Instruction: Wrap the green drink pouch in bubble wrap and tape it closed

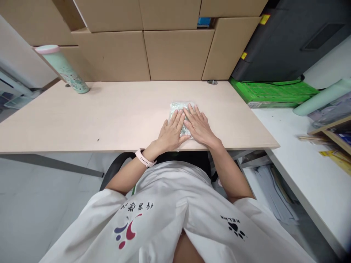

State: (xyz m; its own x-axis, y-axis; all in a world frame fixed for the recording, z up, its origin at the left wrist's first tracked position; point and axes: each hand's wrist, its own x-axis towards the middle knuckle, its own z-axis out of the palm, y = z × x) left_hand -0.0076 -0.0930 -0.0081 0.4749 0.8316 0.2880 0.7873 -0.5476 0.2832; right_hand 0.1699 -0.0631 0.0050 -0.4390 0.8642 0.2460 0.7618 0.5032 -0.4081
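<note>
A clear plastic bag (pixel 179 106) with small pale green and whitish bits in it lies flat near the front edge of the wooden table (pixel 115 117). My left hand (pixel 172 133) rests palm down on its left part, fingers stretched out. Over its right part lies my right hand (pixel 199 126), also flat with fingers spread. The two hands nearly meet in the middle and cover much of the bag, so I cannot make out exactly what its contents are. A pink watch band (pixel 144 158) is around my left wrist.
Stacked cardboard boxes (pixel 178 54) line the back of the table. A mint green tumbler (pixel 64 69) stands at the back left. On the right are a green box (pixel 274 93) under a dark case (pixel 293 40), and a white side desk (pixel 290 146).
</note>
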